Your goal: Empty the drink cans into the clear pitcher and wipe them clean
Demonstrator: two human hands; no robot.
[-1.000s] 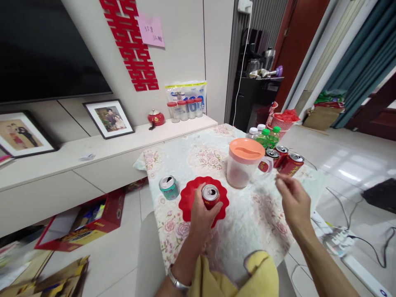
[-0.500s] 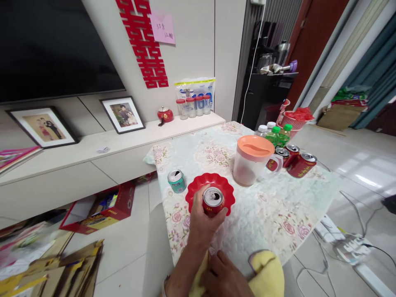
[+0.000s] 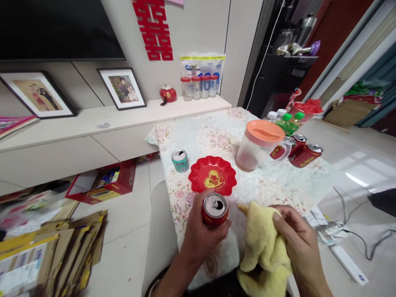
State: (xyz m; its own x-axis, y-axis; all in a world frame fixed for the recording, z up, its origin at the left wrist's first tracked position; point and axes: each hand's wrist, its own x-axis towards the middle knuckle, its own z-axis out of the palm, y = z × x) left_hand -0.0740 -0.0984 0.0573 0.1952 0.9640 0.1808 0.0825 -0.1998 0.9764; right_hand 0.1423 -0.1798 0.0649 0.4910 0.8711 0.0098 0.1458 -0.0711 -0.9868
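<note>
My left hand (image 3: 202, 235) is wrapped round an opened red drink can (image 3: 215, 211), held upright just in front of the scalloped red plate (image 3: 198, 175). Its top faces me and the mouth hole shows dark. In my right hand (image 3: 297, 235) is a bunched yellow cloth (image 3: 262, 239), pinched at its upper edge and hanging down near the table's front edge. Left of the plate stands a small teal can (image 3: 180, 161), opened too. A clear plastic pitcher (image 3: 247, 152) with an orange lid (image 3: 265, 133) is to the plate's right.
Several red cans (image 3: 306, 155) and green-capped bottles (image 3: 287, 123) stand at the table's right side. A flowered cloth (image 3: 222, 138) covers the table. Power strips (image 3: 349, 264) and cables lie on the floor at right, flattened cardboard (image 3: 68, 251) at left.
The red can has come back toward me, off the plate, whose gold heart print now shows. My right hand has moved right and lifted the yellow cloth. The view has tilted down.
</note>
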